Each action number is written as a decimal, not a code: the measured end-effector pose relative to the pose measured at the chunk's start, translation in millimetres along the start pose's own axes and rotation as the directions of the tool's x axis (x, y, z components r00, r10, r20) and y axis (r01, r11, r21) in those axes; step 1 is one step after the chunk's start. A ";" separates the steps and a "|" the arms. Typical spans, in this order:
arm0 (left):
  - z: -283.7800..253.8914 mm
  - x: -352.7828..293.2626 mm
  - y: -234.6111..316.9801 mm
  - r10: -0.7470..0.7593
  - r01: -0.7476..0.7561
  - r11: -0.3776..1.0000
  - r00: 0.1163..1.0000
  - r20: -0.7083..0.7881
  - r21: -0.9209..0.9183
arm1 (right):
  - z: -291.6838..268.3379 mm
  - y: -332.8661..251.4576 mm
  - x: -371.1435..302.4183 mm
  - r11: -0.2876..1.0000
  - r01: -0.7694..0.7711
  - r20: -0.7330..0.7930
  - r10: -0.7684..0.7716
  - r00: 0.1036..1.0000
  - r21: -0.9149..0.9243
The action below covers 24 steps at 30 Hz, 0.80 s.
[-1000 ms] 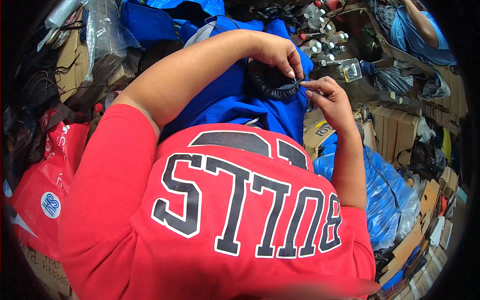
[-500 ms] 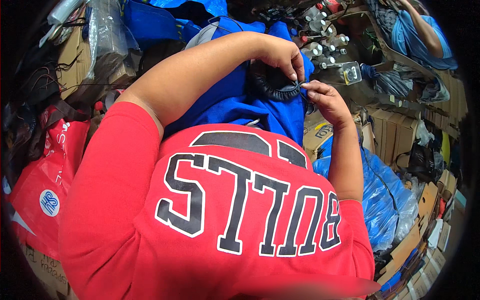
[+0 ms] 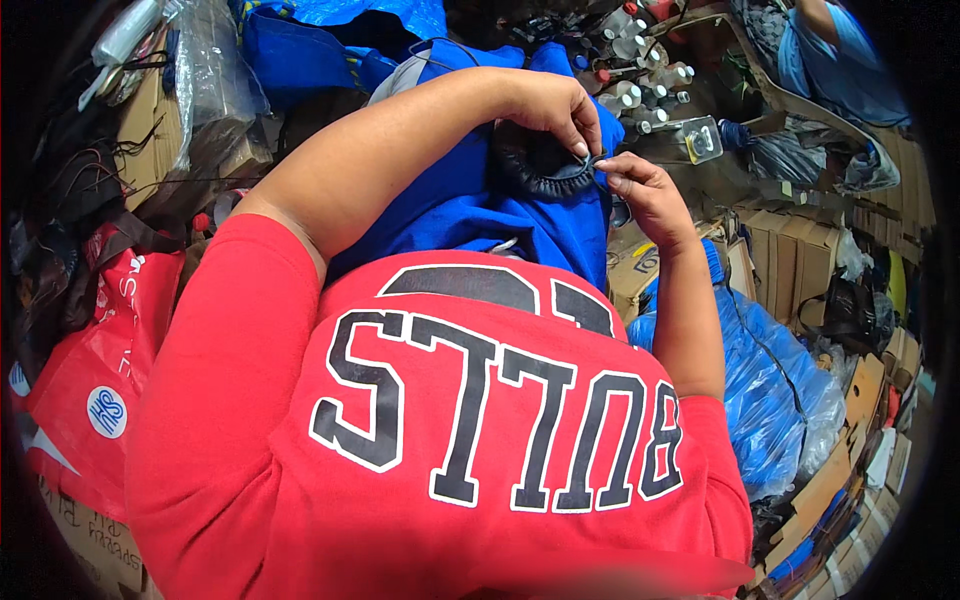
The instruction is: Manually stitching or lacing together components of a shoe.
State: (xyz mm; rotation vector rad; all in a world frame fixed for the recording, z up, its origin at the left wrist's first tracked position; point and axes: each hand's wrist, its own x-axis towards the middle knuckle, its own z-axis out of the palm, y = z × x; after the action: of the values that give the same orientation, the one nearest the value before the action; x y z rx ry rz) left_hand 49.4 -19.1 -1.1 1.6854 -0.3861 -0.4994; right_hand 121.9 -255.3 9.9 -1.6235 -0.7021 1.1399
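Observation:
Across my lap, over blue cloth, lies a black curved piece with a ridged, gathered edge; its exact kind is unclear. My left hand reaches over from above, thumb and finger pinched at the right end of this black piece. Close beside those fingertips, my right hand pinches the same end, its other fingers curled. A thin dark strand seems to run between both pinches, too small to make out. Part of the black piece is hidden under my left hand.
Clear bottles crowd the far side. A red bag is at my left, near plastic-wrapped cardboard. Blue plastic and cardboard boxes lie at my right. Another person's blue clothing shows at the far right.
My right hand's fingertips have shifted slightly left and nearer my left fingertips. Both hands keep their pinch. The other person's arm at the far right has moved up, mostly out of view.

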 end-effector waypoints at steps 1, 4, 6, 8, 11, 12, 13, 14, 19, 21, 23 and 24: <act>0.1 0.4 -0.6 -0.019 0.019 1.000 1.000 -0.014 0.017 | 2.9 -1.6 -0.3 0.999 -0.026 -0.029 0.026 0.999 -0.018; 1.3 -1.8 4.1 -0.067 0.070 0.995 0.997 -0.049 0.064 | 19.3 -7.2 -0.9 0.998 -0.045 -0.115 0.041 0.992 -0.033; 4.2 -5.8 9.7 -0.097 0.103 0.990 0.993 -0.064 0.094 | 27.9 -12.0 -3.3 0.999 -0.040 -0.177 0.034 0.984 -0.027; 6.3 -16.5 12.8 0.064 0.077 0.933 0.925 -0.373 0.352 | 33.2 -19.0 -7.6 0.937 0.134 -0.218 -0.211 0.953 -0.322; 12.6 -41.9 7.3 0.131 0.118 0.881 0.870 -0.476 0.458 | 41.9 -24.2 -18.8 0.880 0.134 -0.257 -0.274 0.927 -0.456; 20.0 -51.6 9.6 0.168 0.155 0.865 0.807 -0.566 0.477 | 45.9 -25.5 -21.9 0.850 0.139 -0.265 -0.308 0.914 -0.509; 28.0 -57.8 8.8 0.165 0.154 0.865 0.812 -0.560 0.477 | 51.0 -27.1 -24.8 0.853 0.136 -0.271 -0.306 0.913 -0.504; 37.4 -63.2 6.9 0.163 0.102 0.914 0.794 -0.586 0.393 | 56.6 -28.8 -27.6 0.829 0.111 -0.295 -0.316 0.902 -0.549; 62.9 -73.0 8.1 0.272 0.144 0.820 0.754 -0.599 0.554 | 72.2 -20.5 -28.8 0.606 0.117 -0.263 -0.501 0.825 -0.787; 66.2 -69.3 10.2 0.348 0.307 0.641 0.701 -0.623 0.704 | 72.2 -19.5 -29.4 0.625 0.107 -0.271 -0.479 0.835 -0.773; 62.2 -65.2 11.3 0.303 0.237 0.768 0.685 -0.662 0.596 | 69.0 -19.6 -29.3 0.643 0.095 -0.280 -0.456 0.845 -0.760; 59.6 -62.9 11.6 0.250 0.156 0.870 0.677 -0.693 0.467 | 65.2 -19.9 -28.8 0.757 0.090 -0.307 -0.367 0.878 -0.647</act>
State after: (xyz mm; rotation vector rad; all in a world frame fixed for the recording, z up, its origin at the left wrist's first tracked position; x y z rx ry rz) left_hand -35.2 -38.6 9.4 2.2047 0.0672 0.4038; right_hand 52.4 -247.6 34.2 -2.1626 -1.0233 0.3379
